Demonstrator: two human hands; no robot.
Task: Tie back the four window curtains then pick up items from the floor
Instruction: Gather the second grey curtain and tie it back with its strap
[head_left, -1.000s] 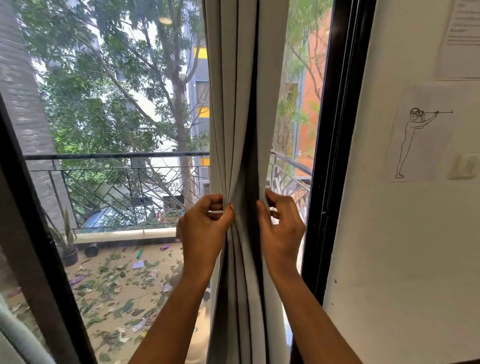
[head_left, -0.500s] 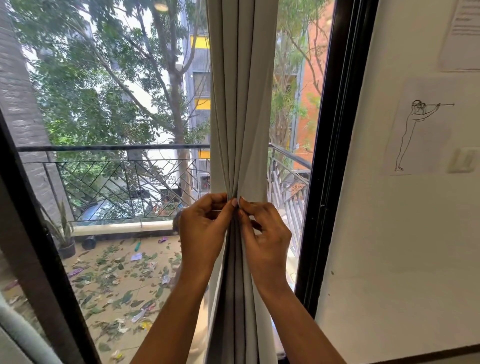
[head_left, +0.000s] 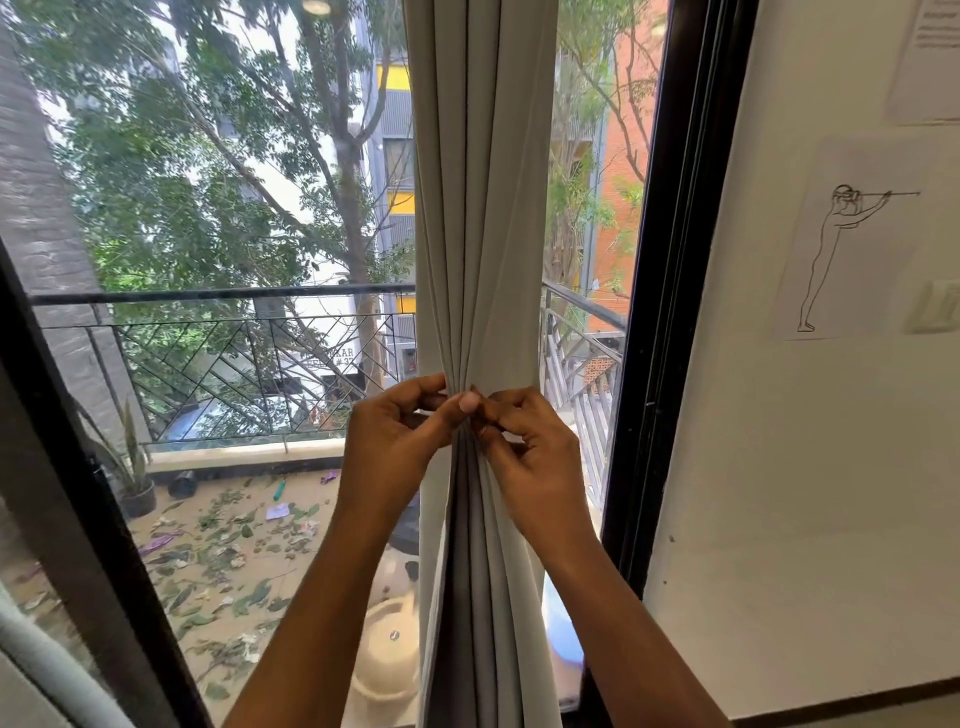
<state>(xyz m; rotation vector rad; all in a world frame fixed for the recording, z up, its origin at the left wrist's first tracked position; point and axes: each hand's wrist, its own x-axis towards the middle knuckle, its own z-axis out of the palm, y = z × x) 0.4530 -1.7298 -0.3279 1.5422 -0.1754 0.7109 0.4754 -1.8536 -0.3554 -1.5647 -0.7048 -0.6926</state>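
Observation:
A grey curtain (head_left: 480, 208) hangs gathered into a narrow bunch in front of the window, just left of the black frame. My left hand (head_left: 395, 447) and my right hand (head_left: 530, 457) meet at its waist, where the folds are cinched tight. Fingers of both hands are curled and pinch a thin pale tie at the front of the bunch; the tie itself is mostly hidden by the fingers. Below the hands the curtain falls in close pleats.
The black window frame (head_left: 670, 312) stands right of the curtain, then a white wall with a line drawing (head_left: 852, 239) and a switch (head_left: 935, 306). Through the glass lies a balcony with a railing (head_left: 234, 332), a potted plant (head_left: 132, 478) and scattered leaves (head_left: 218, 545).
My hands were apart on either side of the curtain; they have come together at the front and drawn the folds into a tight bunch.

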